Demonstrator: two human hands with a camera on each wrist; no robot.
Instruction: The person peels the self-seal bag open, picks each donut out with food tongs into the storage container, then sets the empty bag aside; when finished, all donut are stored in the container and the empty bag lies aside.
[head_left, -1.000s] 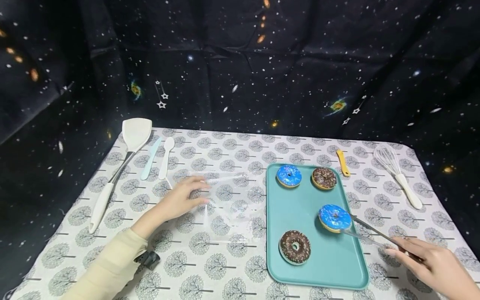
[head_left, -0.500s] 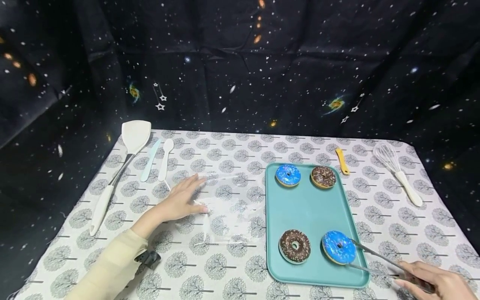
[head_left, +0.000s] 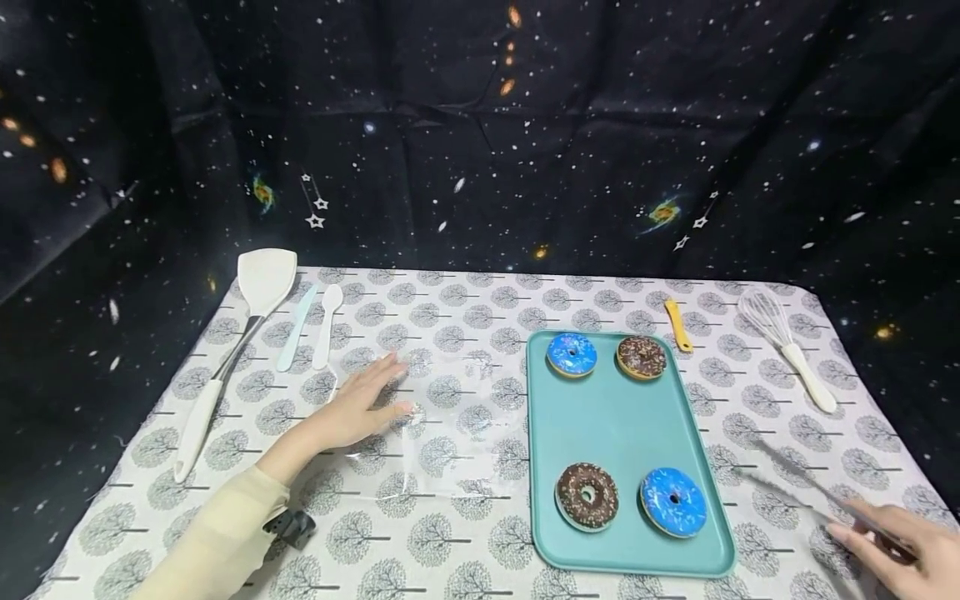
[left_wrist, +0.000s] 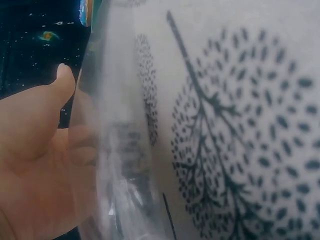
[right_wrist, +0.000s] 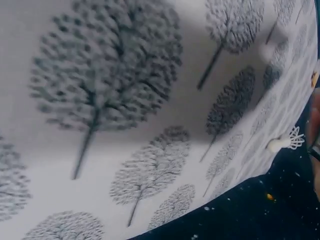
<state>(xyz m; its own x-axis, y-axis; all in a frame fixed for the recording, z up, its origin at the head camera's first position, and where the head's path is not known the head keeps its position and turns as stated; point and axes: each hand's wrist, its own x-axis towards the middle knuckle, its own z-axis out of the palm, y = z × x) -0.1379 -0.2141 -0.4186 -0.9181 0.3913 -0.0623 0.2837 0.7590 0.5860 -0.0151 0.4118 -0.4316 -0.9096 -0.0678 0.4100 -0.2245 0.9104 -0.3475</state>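
My right hand (head_left: 915, 546) grips metal tongs (head_left: 810, 478) over the cloth to the right of the teal tray (head_left: 622, 417); nothing is between the tong tips. A blue sprinkled donut (head_left: 673, 502) lies in the tray's near right corner, with a chocolate donut (head_left: 587, 497) to its left. At the far end sit another blue donut (head_left: 572, 355) and another chocolate donut (head_left: 641, 357). Left of the tray, my left hand (head_left: 352, 412) is spread at a clear plastic bag (head_left: 457, 442). In the left wrist view the plastic (left_wrist: 120, 165) overlaps its fingers.
A white spatula (head_left: 198, 425), a pale blue knife (head_left: 296, 329) and a white spoon (head_left: 327, 329) lie at left. Beyond the tray's right side are a yellow handle-like piece (head_left: 678, 325) and a whisk (head_left: 798, 362). A dark starry cloth (head_left: 450, 125) hangs behind.
The tongs brought the blue donut toward the tray's near right corner and let go of it. My right hand then drew back right with the tongs. My left hand stays about the same.
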